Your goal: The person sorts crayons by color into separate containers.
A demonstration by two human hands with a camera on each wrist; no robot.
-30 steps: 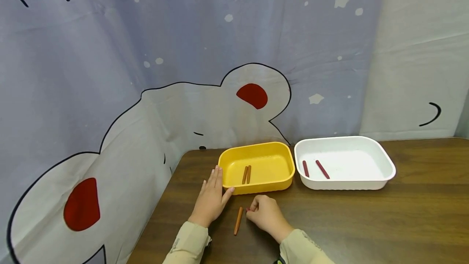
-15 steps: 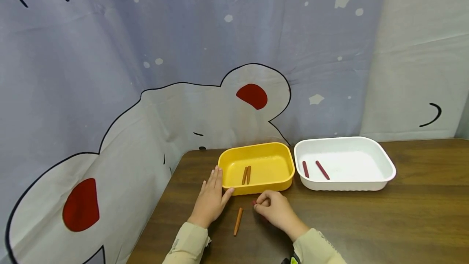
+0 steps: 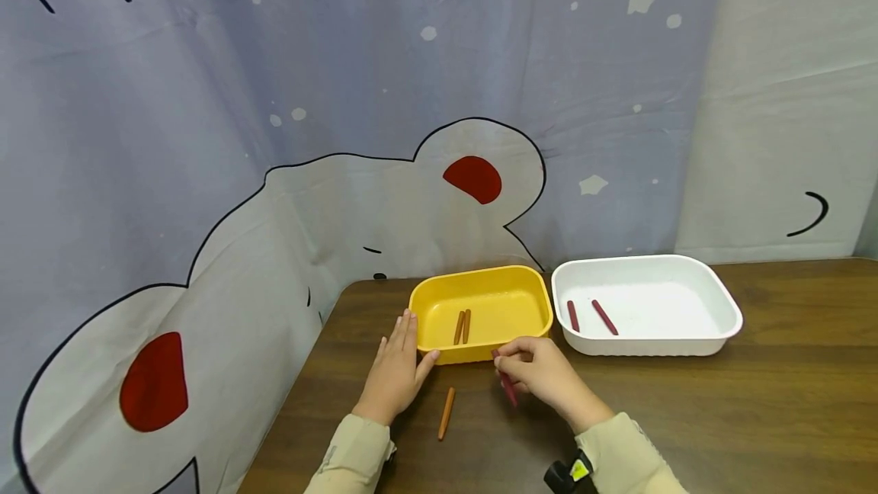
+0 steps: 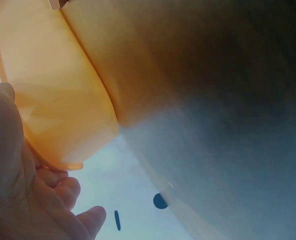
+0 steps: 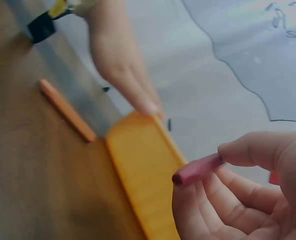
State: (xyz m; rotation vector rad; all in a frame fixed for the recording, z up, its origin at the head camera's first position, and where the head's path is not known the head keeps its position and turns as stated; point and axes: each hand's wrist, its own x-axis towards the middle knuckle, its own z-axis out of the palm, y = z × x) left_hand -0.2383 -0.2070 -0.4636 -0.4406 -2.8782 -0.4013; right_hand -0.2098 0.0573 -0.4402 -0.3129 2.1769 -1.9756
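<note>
My right hand (image 3: 545, 376) pinches a dark red crayon-like stick (image 3: 506, 381) between thumb and fingertips, just in front of the yellow tray's right front corner. The right wrist view shows the red stick (image 5: 200, 169) close up. My left hand (image 3: 394, 372) rests with straight fingers against the left front corner of the yellow tray (image 3: 439, 357). In the left wrist view, fingers of that hand (image 4: 52, 195) lie along the tray's wall (image 4: 62, 115). An orange stick (image 3: 447, 414) lies on the wooden table between the hands. Two orange sticks (image 3: 462, 327) lie inside the yellow tray.
A white tray (image 3: 652, 346) stands right beside the yellow one, with two dark red sticks (image 3: 604, 317) at its left end. Behind the table (image 3: 789, 402) hangs a printed cloth (image 3: 357, 204). A black device (image 3: 565, 473) is strapped at the right wrist.
My right hand has moved right and a little away from me, carrying the red stick, which now shows more fully. The left hand and both trays stay put.
</note>
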